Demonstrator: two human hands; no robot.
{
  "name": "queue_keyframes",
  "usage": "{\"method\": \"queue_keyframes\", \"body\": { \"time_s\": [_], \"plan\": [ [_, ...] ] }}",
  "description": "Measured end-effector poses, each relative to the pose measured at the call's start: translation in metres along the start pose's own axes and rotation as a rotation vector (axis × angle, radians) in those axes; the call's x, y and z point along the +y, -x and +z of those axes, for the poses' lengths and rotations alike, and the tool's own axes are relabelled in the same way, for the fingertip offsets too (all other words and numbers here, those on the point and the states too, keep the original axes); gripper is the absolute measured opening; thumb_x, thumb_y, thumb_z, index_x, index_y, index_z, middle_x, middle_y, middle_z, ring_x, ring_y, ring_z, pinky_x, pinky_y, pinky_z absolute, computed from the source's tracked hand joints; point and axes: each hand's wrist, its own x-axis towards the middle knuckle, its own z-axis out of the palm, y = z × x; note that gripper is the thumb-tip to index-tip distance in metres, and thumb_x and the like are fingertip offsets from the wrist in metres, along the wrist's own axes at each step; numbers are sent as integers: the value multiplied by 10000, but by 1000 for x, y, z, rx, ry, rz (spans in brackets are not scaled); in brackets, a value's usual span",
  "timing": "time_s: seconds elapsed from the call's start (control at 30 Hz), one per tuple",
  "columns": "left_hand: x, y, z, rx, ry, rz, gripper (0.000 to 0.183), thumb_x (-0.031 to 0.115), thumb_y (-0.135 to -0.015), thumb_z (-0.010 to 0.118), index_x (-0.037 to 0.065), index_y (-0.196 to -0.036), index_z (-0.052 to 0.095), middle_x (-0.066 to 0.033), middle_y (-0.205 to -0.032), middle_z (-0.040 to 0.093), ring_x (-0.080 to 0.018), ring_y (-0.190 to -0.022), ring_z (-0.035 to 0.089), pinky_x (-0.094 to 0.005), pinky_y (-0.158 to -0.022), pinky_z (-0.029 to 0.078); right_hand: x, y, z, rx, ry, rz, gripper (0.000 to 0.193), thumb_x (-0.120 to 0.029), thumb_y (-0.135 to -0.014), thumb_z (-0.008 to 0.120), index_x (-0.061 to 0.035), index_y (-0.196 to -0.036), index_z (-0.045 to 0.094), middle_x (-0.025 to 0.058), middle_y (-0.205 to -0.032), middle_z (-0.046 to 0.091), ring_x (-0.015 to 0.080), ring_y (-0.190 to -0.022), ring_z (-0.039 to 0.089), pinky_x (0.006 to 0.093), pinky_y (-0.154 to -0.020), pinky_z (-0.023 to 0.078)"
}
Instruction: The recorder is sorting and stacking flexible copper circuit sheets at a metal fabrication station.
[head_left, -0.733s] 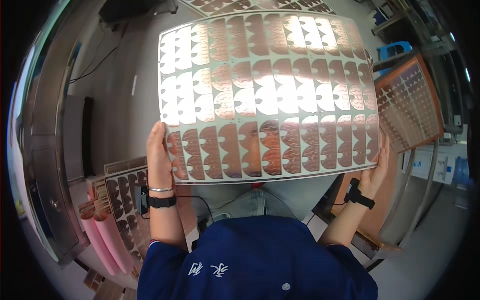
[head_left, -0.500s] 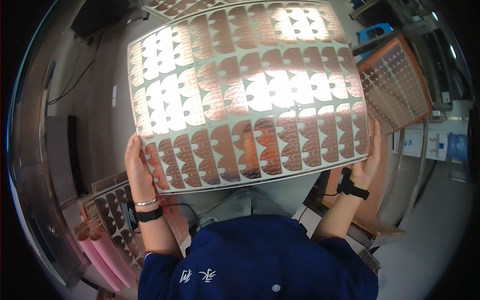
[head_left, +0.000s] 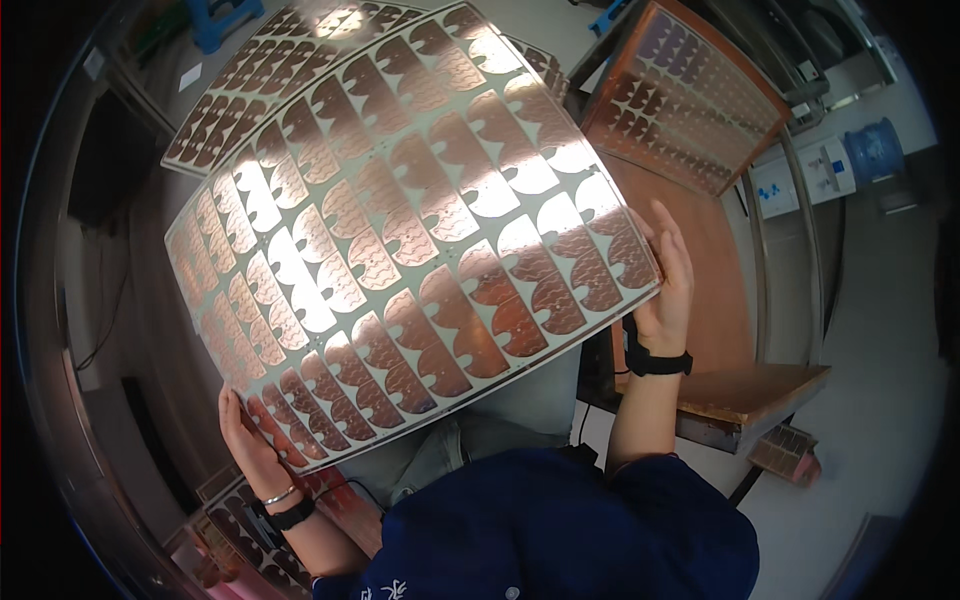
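A large, thin circuit panel [head_left: 372, 270], pale green with rows of copper-coloured scalloped shapes, spans the space in front of my body. It slants, its left end nearer my lap and its right end higher, and bright glare covers parts of it. My left hand [head_left: 248, 440] grips the panel's lower left edge, fingers partly behind it. At the right edge, near the lower corner, my right hand [head_left: 668, 285] holds the panel against the palm, with some fingers extended upward. Similar patterned panels [head_left: 220, 120] lie beyond the held one, partly covered by it.
An orange-edged patterned panel [head_left: 690, 100] leans on a brown wooden surface [head_left: 690, 240] at the right. Farther right are metal rails [head_left: 800, 230] and a blue water bottle [head_left: 873, 150]. Another patterned panel [head_left: 240, 520] and pink rolls [head_left: 240, 582] lie at lower left.
The held panel has gone from nearly level to slanting, its left end lower in view. More panels show beyond it. The whole view has also turned. Both hands keep hold.
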Motion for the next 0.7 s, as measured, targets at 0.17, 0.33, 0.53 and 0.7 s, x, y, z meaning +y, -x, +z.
{"method": "queue_keyframes", "body": {
  "time_s": [0.17,0.33,0.53,0.7],
  "plan": [
    [-13,-12,-17,24,-36,1,300,150,-937,463,-25,-1171,529,-62,-1098,577,-132,-1025,528,-262,-878,395,-3,1,2,1,-18,8,356,-152,-963,400,36,-1264,428,217,-1154,567,206,-980,605,309,-849,504],
    [-14,-7,-8,209,-38,89,271,166,-941,469,-17,-1116,569,-56,-1038,597,-117,-934,554,-241,-791,436,-1,1,4,-1,-3,22,355,-149,-963,401,35,-1266,427,213,-1149,570,204,-978,605,304,-841,506],
    [-20,-17,-21,191,52,227,211,166,-946,488,3,-1027,595,-6,-849,606,-62,-767,542,-226,-650,446,-2,2,-13,-23,88,59,348,-141,-960,419,22,-1266,444,138,-1043,609,159,-893,610,270,-775,514],
    [-13,-19,-24,105,20,316,219,183,-955,480,29,-833,577,17,-743,559,-33,-674,512,-195,-569,419,-5,-1,-19,-89,236,85,338,-153,-950,457,20,-1238,494,47,-872,607,88,-740,568,197,-639,460]
  ]
}}
